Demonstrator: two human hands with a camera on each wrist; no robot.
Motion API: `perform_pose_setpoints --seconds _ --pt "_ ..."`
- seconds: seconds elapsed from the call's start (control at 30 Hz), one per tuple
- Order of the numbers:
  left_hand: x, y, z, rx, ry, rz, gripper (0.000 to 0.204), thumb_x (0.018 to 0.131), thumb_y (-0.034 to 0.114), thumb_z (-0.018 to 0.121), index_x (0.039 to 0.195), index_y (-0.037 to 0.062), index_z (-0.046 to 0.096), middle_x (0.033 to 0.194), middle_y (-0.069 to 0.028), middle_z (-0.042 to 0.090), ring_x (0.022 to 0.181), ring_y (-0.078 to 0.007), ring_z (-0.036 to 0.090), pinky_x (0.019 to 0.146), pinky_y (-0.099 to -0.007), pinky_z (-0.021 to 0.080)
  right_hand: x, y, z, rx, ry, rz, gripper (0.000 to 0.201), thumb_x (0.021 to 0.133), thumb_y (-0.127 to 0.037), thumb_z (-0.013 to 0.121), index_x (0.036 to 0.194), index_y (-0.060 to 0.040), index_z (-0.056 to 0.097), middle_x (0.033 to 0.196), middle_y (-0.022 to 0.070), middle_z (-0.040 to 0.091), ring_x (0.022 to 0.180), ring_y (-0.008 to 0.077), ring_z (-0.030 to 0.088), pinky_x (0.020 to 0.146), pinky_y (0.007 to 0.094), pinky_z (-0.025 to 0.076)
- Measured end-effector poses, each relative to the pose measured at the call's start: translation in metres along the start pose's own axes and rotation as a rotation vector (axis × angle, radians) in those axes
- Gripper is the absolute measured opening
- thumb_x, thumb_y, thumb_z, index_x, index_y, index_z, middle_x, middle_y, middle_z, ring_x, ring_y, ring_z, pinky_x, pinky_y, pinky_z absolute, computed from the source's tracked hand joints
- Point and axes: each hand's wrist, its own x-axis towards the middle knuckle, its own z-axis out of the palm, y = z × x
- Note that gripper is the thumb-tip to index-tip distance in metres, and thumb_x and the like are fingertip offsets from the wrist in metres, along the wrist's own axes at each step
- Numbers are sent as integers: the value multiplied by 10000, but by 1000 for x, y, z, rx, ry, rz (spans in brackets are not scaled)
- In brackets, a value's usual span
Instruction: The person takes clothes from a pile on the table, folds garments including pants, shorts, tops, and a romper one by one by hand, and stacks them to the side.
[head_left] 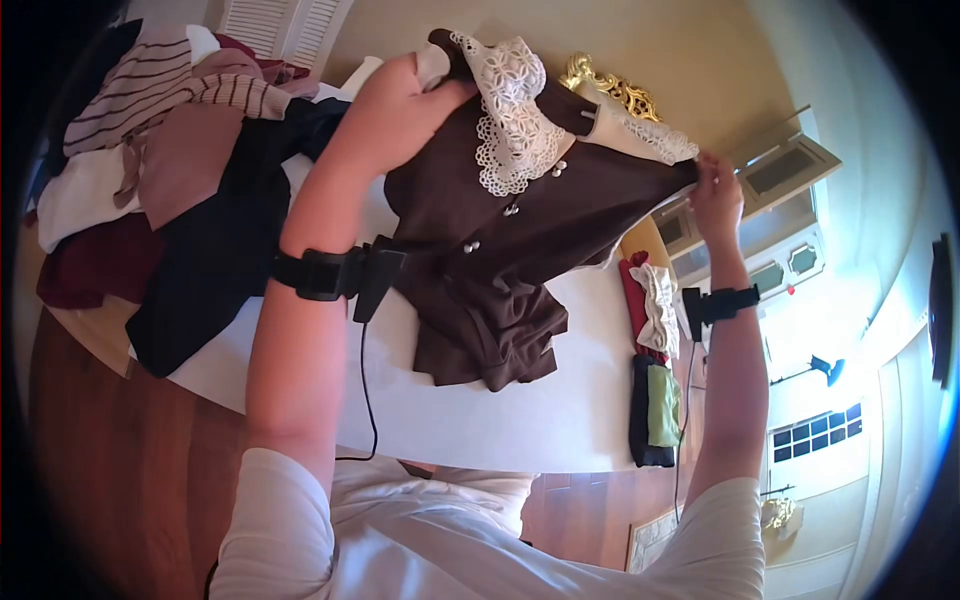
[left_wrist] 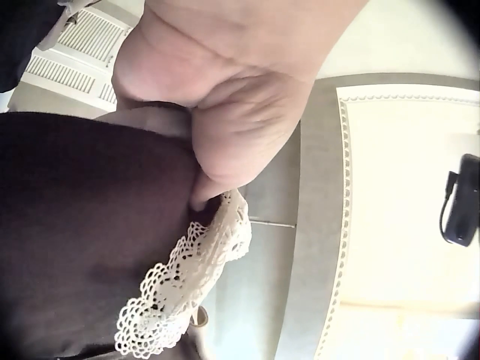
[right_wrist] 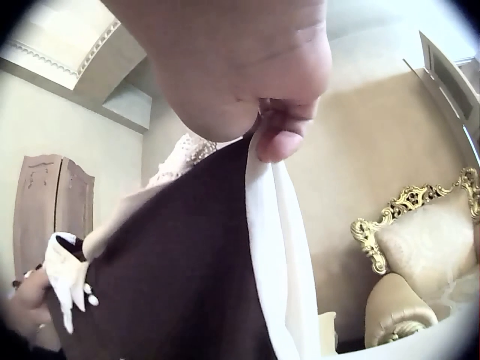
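A dark brown blouse with a cream lace collar and paired pearly buttons is held up by both hands above the table, its lower part bunched on the surface. My left hand grips it at one shoulder beside the collar; in the left wrist view, thumb and palm close over the dark cloth by the lace edge. At the opposite shoulder, my right hand pinches the cloth, pulling that side out taut. A white inner edge hangs below the fingers in the right wrist view.
A large heap of mixed clothes covers the left of the white table. Near the right edge lie folded garments in red, white, black and green. Beyond the table stands a gilded chair. Cables hang from both wrist cameras.
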Motion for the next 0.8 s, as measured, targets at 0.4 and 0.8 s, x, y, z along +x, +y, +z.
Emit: perform_pose_setpoints --seconds 0.4,0.8 --pt "-9 53 1 -24 195 132 259 1012 254 626 1072 4 662 850 -32 692 777 -100 588 746 -305 487 19 11 -102 169 -471 168 226 1027 -98 557 1188 12 671 735 48 652 657 122 647 613 279 532" --pt "-25 99 20 -358 22 30 157 1015 145 660 1091 13 692 846 89 595 742 22 475 643 -165 383 93 82 -161 642 316 -25 256 1003 -105 576 1235 -21 645 1090 78 698 978 159 652 876 312 526"
